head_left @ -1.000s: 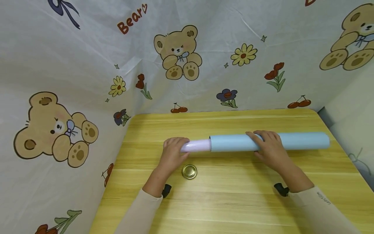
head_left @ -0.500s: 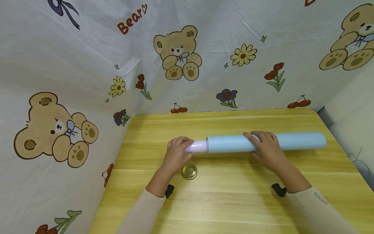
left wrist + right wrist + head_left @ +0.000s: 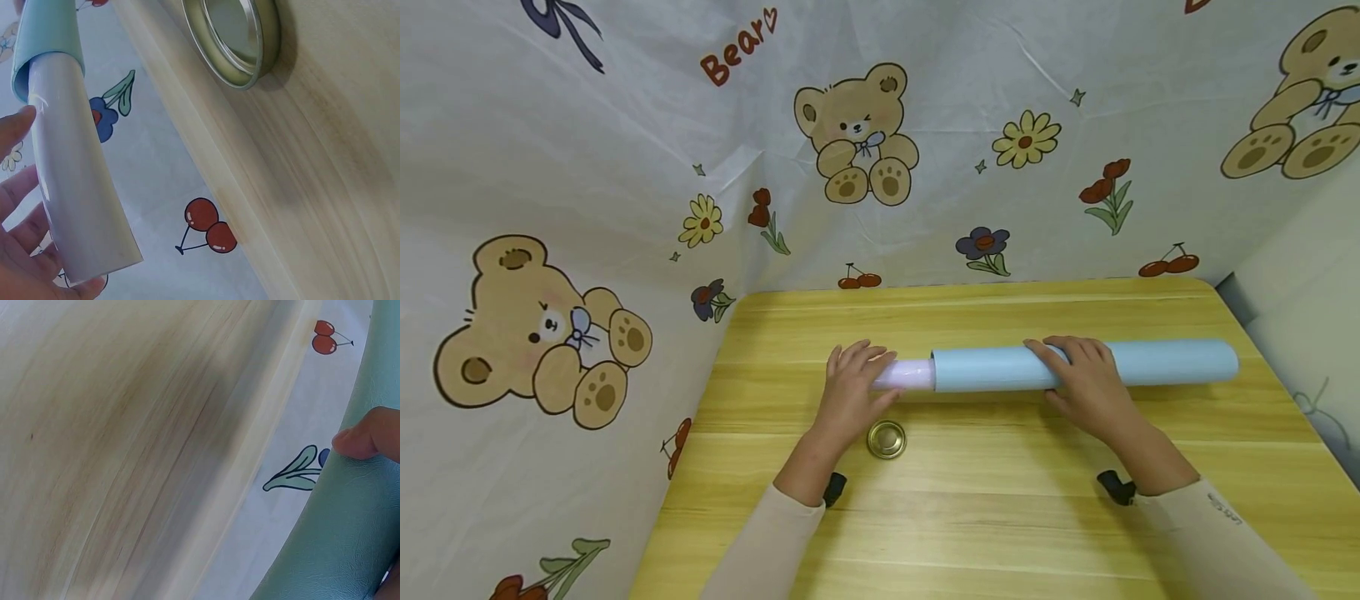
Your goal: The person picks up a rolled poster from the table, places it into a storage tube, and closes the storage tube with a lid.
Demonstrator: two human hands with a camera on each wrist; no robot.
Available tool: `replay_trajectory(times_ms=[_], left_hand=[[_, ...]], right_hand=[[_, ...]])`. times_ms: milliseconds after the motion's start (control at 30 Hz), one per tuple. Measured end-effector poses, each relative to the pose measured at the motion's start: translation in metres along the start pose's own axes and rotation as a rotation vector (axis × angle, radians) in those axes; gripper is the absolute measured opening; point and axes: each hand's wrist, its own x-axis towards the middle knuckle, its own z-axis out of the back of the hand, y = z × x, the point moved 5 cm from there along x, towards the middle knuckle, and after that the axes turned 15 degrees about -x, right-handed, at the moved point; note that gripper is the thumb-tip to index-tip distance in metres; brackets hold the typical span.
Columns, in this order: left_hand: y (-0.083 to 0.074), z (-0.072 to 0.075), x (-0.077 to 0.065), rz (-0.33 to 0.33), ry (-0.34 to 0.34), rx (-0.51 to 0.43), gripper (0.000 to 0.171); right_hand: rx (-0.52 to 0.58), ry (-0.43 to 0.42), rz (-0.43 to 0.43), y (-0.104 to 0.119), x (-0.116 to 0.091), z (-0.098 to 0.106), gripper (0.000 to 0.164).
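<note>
Tube (image 3: 916,375), pale purple and glossy, part way inside the wider mouth of a blue roll (image 3: 1150,362), both roughly parallel to the back edge of the tabletop (image 3: 985,508), with the roll's far end near the right edge. Cannot tell whether touching the tabletop or held just above it. Curved around the tube's free end: the left hand (image 3: 850,400), thumb and fingers on opposite sides. Clamped over the roll from above, about midway along: the right hand (image 3: 1088,383).

Could skew and snag on the roll's lip if pushed at a slant, judging by the dark gap along one side of the mouth in the left wrist view. Could dent under too hard a squeeze, if as thin-walled as it seems. Could slide out if let go with the mouth tipped down toward the left edge. With a hard shove and a weak right grip, could send the roll past the right edge.

Near the left hand, toward the front edge: a gold lid (image 3: 887,439), flat on the tabletop, apart from the tube but easy to knock with a dropped wrist. At both wrists, black wrist pieces (image 3: 1116,487), the left one perhaps apt to brush the lid. Beyond the back edge and along the left edge, a white curtain (image 3: 895,242) with printed bears, well apart from the tube and hardly in the way.
</note>
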Motion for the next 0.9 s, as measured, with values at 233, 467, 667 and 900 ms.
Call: replay_trajectory(times_ms=[233, 467, 667, 900], left_hand=[[0.008, 0.004, -0.003, 0.009, -0.089, -0.062, 0.052], [0.021, 0.009, -0.013, 0.073, -0.169, -0.168, 0.05], [0.034, 0.013, -0.023, 0.185, -0.211, -0.327, 0.054], [0.048, 0.01, -0.033, 0.316, -0.199, -0.507, 0.059]], right_hand=[[0.002, -0.006, -0.002, -0.001, -0.002, 0.0, 0.095], [-0.005, -0.012, -0.002, -0.003, -0.004, -0.001, 0.095], [-0.008, -0.012, -0.008, -0.005, -0.006, -0.001, 0.093], [-0.003, -0.001, -0.015, -0.005, -0.008, -0.001, 0.094]])
